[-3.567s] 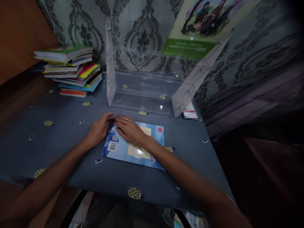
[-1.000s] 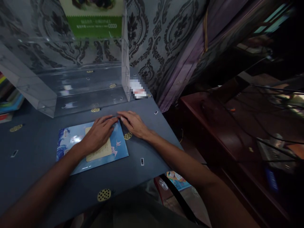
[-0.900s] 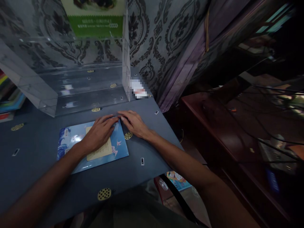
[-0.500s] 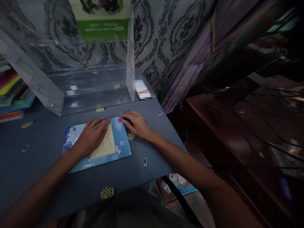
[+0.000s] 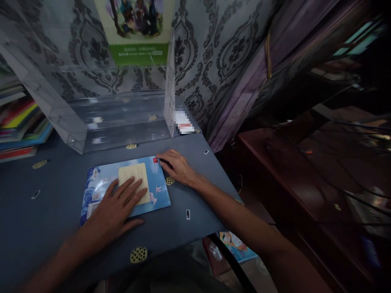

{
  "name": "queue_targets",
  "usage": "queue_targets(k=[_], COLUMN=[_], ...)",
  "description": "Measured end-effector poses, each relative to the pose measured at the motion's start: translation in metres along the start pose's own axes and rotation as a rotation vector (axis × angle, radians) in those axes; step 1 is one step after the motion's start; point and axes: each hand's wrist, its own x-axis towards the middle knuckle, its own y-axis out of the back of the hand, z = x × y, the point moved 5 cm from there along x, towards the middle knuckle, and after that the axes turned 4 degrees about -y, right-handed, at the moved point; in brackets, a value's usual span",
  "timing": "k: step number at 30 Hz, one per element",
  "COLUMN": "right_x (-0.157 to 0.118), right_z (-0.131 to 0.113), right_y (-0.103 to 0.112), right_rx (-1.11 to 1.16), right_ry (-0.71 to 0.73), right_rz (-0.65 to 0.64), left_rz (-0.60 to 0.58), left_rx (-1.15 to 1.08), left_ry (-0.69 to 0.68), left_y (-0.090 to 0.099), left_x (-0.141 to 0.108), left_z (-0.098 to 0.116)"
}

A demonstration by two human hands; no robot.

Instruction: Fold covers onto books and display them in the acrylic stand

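A thin blue picture book [image 5: 163,191] lies flat on the grey-blue tabletop, with a cream text panel, a barcode and a small red logo on its upward cover. My left hand [image 5: 119,203] rests on the lower part of it, fingers spread across the text panel and thumb out past the bottom edge. At the top right corner is my right hand [image 5: 177,167], its fingertips touching the book's edge. Those fingers are bent, with a dark gap between index finger and thumb, and the hand leans on the table.
Behind the book stands a clear plastic rack [image 5: 122,134] holding an upright green-and-cream book [image 5: 140,53]. Several stacked books [image 5: 24,126] lie at the left. A blurred white packet [image 5: 184,122] sits right of the rack. A dark red wooden surface [image 5: 275,162] with cables is beyond the table's right edge.
My left hand has slid down and toward me across the book, its fingers now wider apart, uncovering the barcode side and panel top. My right hand stays at the corner. The view has tilted slightly up.
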Motion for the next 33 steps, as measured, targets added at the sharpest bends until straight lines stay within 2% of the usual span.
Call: queue_targets(k=[4,10,15,19,21,24,28,29,31,33], right_x=[-0.001,0.001,-0.006,-0.037,-0.053,-0.063,-0.048,-0.042,-0.03,-0.027], right_z=[-0.003,-0.006,-0.018,-0.048,-0.075,-0.124,-0.19,-0.2,-0.21,-0.21], right_y=[0.0,0.001,0.013,0.009,-0.001,-0.031,-0.085,-0.096,-0.109,-0.11], right_rx=[-0.002,0.021,0.004,0.03,0.06,0.077,0.15,0.132,0.065,0.097], right_ry=[0.006,0.041,-0.011,-0.03,0.023,0.125,0.499,0.582,0.66,0.715], right_rz=[-0.029,-0.025,-0.01,-0.095,-0.13,-0.269,-0.536,-0.567,-0.557,-0.564], left_rz=[0.022,0.065,-0.022,-0.126,-0.109,-0.038,-0.042,-0.064,-0.088,-0.111], left_rx=[0.037,0.089,-0.017,-0.174,-0.209,-0.23,-0.224,-0.206,-0.137,-0.059], left_ry=[0.042,0.021,-0.015,0.059,0.136,0.244,0.323,0.323,0.303,0.267], left_y=[-0.003,-0.007,0.012,0.029,0.031,0.031,0.034,0.036,0.039,0.039], left_x=[-0.008,-0.01,-0.025,-0.047,-0.053,-0.048,-0.019,-0.009,0.008,0.022], left_z=[-0.003,0.003,-0.008,-0.03,-0.043,-0.057,-0.061,-0.059,-0.052,-0.043])
